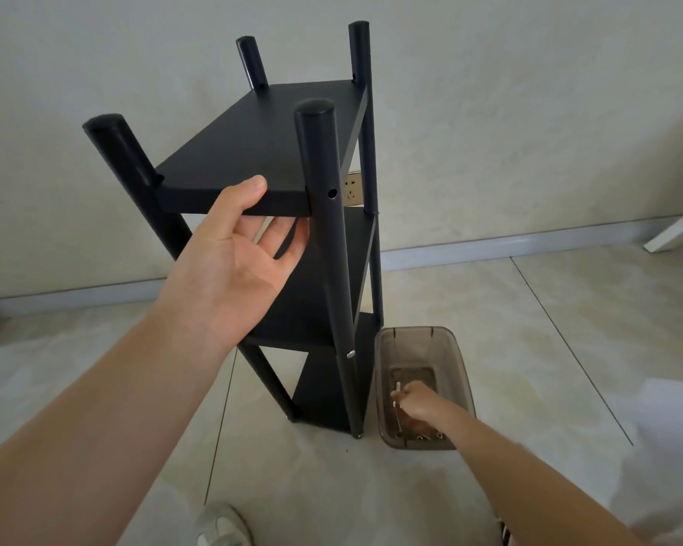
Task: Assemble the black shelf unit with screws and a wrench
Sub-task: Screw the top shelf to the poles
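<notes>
The black shelf unit (261,151) stands upright on the floor with four round posts and several boards. My left hand (237,254) grips the front edge of the top board, thumb on top and fingers underneath. The near right post (334,250) has an empty screw hole beside the top board and a silver screw head (350,353) lower down. My right hand (415,401) reaches down into a clear brown bin (462,372) on the floor right of the unit. Its fingers close around a small white and metal part, a screw or wrench; I cannot tell which.
Several small metal parts lie in the bin's bottom (426,437). A wall with a power socket (351,187) is right behind the shelf unit. A white board (679,230) leans at the far right. My shoe (221,526) is at the bottom edge, on the tiled floor.
</notes>
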